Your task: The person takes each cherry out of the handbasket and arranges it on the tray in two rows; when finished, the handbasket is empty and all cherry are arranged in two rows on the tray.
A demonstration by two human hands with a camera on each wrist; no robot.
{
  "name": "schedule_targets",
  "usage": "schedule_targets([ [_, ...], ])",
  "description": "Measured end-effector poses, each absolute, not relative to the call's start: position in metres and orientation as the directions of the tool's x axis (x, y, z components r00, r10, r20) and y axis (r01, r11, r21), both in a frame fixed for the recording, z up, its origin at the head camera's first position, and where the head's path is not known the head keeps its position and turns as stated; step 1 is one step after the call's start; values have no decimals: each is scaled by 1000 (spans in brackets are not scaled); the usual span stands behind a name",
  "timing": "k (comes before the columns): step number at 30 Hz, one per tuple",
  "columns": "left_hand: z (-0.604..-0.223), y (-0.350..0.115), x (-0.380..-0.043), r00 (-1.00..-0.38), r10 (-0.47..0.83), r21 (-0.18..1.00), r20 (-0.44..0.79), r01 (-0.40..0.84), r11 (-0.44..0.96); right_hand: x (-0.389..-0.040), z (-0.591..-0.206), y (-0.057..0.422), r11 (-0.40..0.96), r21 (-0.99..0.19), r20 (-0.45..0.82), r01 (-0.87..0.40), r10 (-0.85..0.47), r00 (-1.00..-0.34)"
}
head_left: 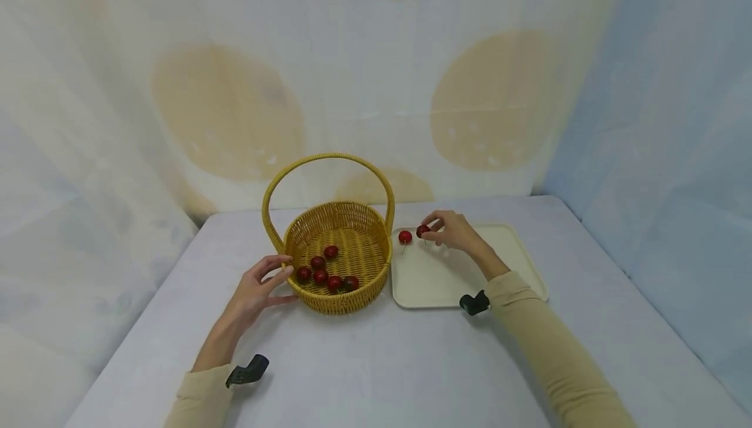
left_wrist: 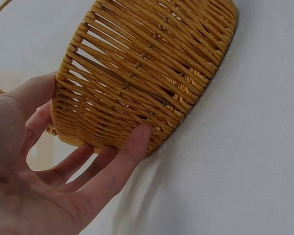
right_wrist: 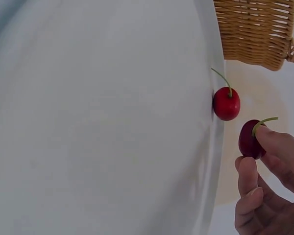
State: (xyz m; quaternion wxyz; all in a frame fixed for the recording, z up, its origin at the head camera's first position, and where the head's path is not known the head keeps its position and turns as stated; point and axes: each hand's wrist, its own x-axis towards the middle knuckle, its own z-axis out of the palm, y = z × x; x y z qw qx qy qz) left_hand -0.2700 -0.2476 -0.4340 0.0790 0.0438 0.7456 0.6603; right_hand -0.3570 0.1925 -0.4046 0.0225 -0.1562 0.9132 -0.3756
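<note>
On the table stands a round yellow-brown wicker basket (head_left: 346,301) with a tall hooped handle. Several dark red cherries (head_left: 320,276) lie inside, mostly toward its front left. My left hand (head_left: 255,294) holds the basket at its left rim; in the left wrist view its fingers (left_wrist: 132,147) spread along the woven outer wall. Over the far left part of a cream tray (head_left: 435,284), my right hand (head_left: 455,231) pinches a dark cherry (right_wrist: 251,140) between thumb and fingertips, its green stem showing. Another red cherry (head_left: 405,237) with a stem lies at the tray's left edge.
The tray stands right beside the basket, on its right side. A pale cloth covers the table (head_left: 364,376). Behind hangs a whitish curtain (head_left: 364,89) with tan round patches, and bluish fabric (head_left: 658,154) borders the right side.
</note>
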Motion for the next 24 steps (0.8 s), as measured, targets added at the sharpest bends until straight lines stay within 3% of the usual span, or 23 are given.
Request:
schedule_targets([
  [24, -433, -247, -271, -984, 166, 990, -64, -41, 137, -369, -412, 184, 685, -709, -17, -168, -255, -967],
])
